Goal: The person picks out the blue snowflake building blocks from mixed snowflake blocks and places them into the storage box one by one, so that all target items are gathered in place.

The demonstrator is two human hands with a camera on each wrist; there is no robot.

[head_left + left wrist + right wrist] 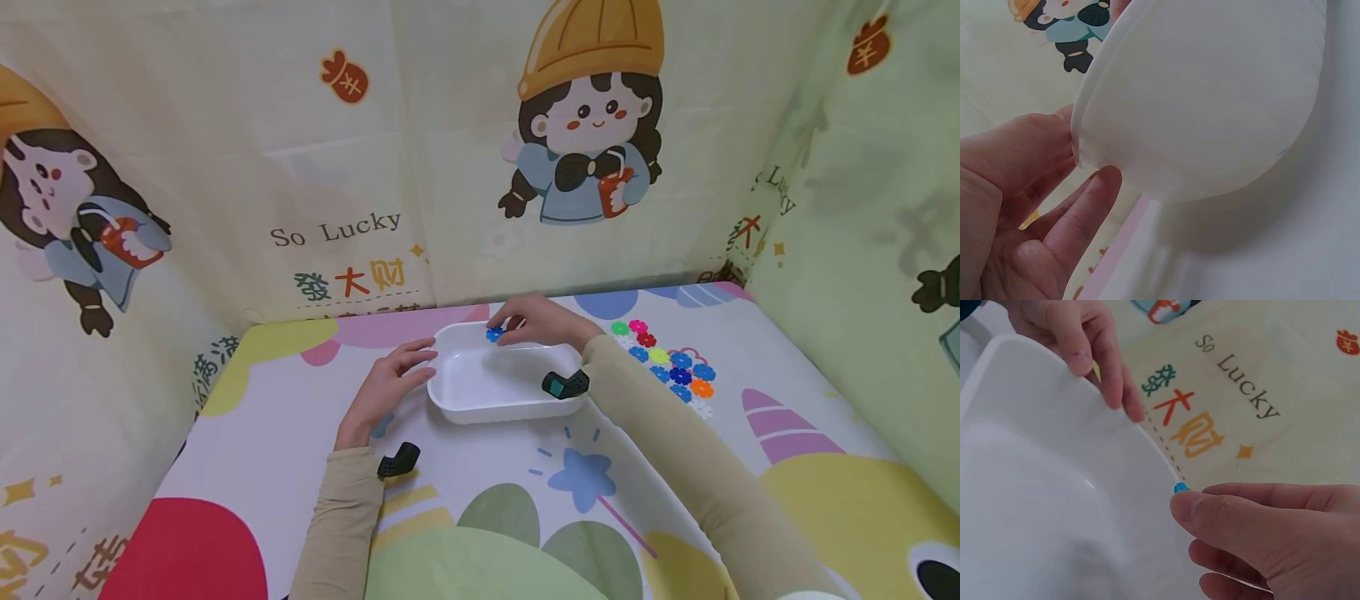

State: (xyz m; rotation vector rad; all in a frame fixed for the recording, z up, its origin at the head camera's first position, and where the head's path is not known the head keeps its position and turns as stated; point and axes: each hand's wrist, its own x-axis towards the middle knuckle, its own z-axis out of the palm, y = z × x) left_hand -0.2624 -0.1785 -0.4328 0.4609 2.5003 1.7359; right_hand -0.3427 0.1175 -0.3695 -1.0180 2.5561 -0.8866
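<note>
A white tray (480, 408) stands on the patterned tablecloth in front of the person. At its left end, the left hand (390, 385) touches the rim with extended fingers; in the left wrist view its fingertips (1109, 181) meet the outer wall just under the lip. Over the tray's far side, the right hand (534, 321) pinches a blue snowflake disc (494, 334) between thumb and fingers. Only a small blue edge of the disc (1180, 487) shows past the thumb in the right wrist view. The visible inside of the tray is plain white.
Right of the tray, beside the right forearm, lies a loose group of snowflake discs (680, 376) in blue, green, pink, red, yellow, orange and white. A printed cloth wall (450, 167) rises behind the table's far edge. Black wrist cameras (399, 460) sit at both wrists.
</note>
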